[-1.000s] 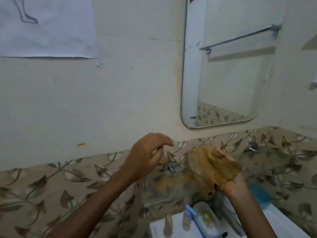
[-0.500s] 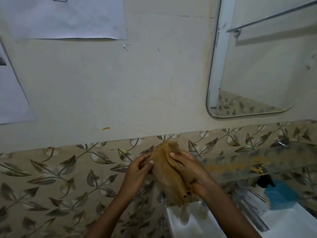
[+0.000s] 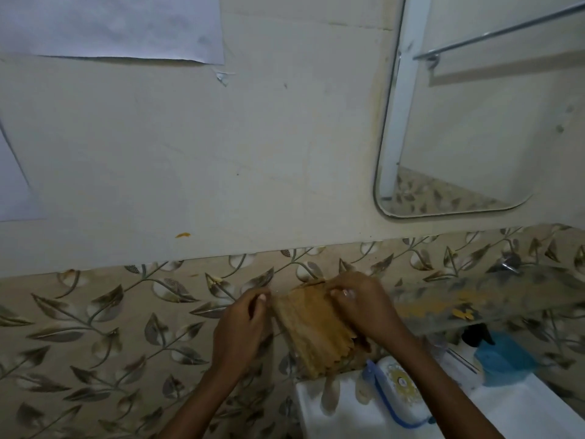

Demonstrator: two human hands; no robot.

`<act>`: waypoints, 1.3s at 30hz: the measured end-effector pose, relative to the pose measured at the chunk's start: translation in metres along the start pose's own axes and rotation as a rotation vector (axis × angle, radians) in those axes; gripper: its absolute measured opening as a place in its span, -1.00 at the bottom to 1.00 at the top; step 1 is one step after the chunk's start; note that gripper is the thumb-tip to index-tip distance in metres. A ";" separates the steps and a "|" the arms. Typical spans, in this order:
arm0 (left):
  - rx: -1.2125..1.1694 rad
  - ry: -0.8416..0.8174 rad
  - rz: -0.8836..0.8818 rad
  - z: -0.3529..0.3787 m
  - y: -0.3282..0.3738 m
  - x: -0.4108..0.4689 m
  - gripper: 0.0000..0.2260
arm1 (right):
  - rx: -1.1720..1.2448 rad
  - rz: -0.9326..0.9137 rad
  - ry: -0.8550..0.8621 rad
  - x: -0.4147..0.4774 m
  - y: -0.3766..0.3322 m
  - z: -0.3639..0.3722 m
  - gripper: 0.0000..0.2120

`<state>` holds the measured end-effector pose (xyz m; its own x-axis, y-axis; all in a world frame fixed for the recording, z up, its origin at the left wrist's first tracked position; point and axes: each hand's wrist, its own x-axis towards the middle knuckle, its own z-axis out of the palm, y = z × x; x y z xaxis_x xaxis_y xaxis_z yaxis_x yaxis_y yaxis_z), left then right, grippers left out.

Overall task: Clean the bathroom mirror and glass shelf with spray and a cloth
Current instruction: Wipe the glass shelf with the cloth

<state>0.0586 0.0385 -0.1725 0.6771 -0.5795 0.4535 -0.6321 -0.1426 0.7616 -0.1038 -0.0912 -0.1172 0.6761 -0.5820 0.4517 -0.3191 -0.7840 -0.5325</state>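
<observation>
A tan-brown cloth [image 3: 316, 331] hangs stretched between both hands in front of the leaf-patterned tiles. My left hand [image 3: 242, 324] pinches its left edge. My right hand [image 3: 361, 307] grips its upper right part with curled fingers. The mirror [image 3: 474, 122] is on the wall at upper right. The glass shelf [image 3: 493, 307] runs to the right of my right hand, smeared with yellowish marks. No spray bottle is clearly visible.
A white sink ledge [image 3: 319, 416] below holds a white soap case [image 3: 399, 388] with a blue strap, small bottles and a blue container [image 3: 503, 356]. Paper sheets [image 3: 110, 23] are taped on the wall at upper left.
The view has shifted left. My left hand came to the cloth and took its left edge; the bunched cloth is now spread out between both hands.
</observation>
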 end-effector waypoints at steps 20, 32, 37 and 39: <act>-0.146 0.008 0.145 0.012 0.022 -0.001 -0.68 | -0.388 -0.219 -0.441 -0.020 0.007 0.026 -0.37; -0.150 -0.001 0.142 0.031 0.033 -0.002 -0.70 | -0.411 -0.185 -0.347 -0.029 0.058 -0.008 -0.28; -0.087 -0.078 0.247 0.043 0.054 -0.003 -0.66 | -0.424 -0.111 -0.336 -0.031 0.079 -0.022 -0.30; 0.003 -0.134 0.260 0.050 0.062 -0.003 -0.61 | -0.455 -0.085 -0.309 -0.030 0.087 -0.028 -0.30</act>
<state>-0.0015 -0.0089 -0.1492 0.4364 -0.6976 0.5682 -0.7793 0.0226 0.6263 -0.1702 -0.1480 -0.1574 0.8535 -0.4758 0.2126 -0.4630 -0.8796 -0.1096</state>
